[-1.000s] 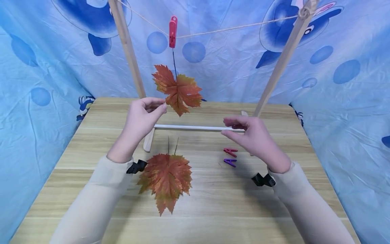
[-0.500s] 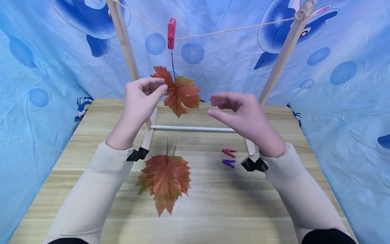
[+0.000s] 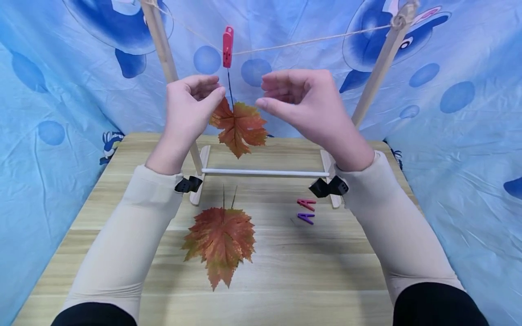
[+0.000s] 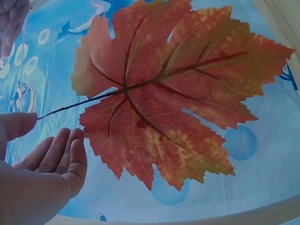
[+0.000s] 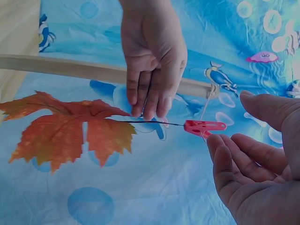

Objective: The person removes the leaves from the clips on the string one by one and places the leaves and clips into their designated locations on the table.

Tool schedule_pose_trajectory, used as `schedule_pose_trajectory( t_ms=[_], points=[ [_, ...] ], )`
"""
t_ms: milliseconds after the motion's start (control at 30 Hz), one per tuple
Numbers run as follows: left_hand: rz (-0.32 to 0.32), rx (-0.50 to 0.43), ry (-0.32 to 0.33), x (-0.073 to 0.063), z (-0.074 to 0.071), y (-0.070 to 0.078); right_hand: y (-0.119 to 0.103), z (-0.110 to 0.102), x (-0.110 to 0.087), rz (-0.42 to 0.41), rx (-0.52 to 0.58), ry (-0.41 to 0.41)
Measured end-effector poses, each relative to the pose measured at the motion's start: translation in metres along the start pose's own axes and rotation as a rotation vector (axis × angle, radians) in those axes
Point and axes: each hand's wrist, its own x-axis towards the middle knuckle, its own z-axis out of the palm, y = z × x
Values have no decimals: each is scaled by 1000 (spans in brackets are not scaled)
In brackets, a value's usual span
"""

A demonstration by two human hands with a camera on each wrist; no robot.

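Observation:
A reddish-orange artificial maple leaf (image 3: pixel 240 127) hangs by its dark stem from a red clothespin (image 3: pixel 228 47) clipped on a string. My left hand (image 3: pixel 189 106) is raised just left of the stem, fingers loosely bent and holding nothing. In the left wrist view its thumb lies close to the stem, with the leaf (image 4: pixel 164 89) spread broad beyond the fingers. My right hand (image 3: pixel 306 99) hovers to the right of the leaf, thumb and fingers apart. From the right wrist, its fingertips appear right by the clothespin (image 5: pixel 204 125), while the left hand (image 5: pixel 154 65) overlaps the stem.
Wooden posts (image 3: pixel 385 59) carry the string (image 3: pixel 314 41), and a white rod (image 3: pixel 265 172) joins their feet. More maple leaves (image 3: pixel 220 240) lie stacked on the wooden table (image 3: pixel 285 290). A red clothespin (image 3: pixel 306 203) and a purple clothespin (image 3: pixel 306 218) lie at right.
Both hands have risen, from about the leaf's lower edge and the rod to stem height. The right hand has also come left, closer to the leaf. The leaf still hangs from its clothespin.

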Motion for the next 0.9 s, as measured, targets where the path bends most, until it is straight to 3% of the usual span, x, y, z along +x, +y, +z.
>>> schedule_pose_trajectory(
  t_ms=[300, 433, 600, 900],
  points=[
    [4, 1, -20, 14, 11, 7, -13, -4, 35, 16, -49, 12],
    [6, 40, -32, 18, 15, 5, -24, -7, 51, 9, -132, 14],
    [45, 97, -37, 18, 14, 2, -31, -4, 72, 91, -229, -21],
    [74, 125, -49, 16, 15, 2, -34, 10, 97, 227, -295, -83]
  ],
)
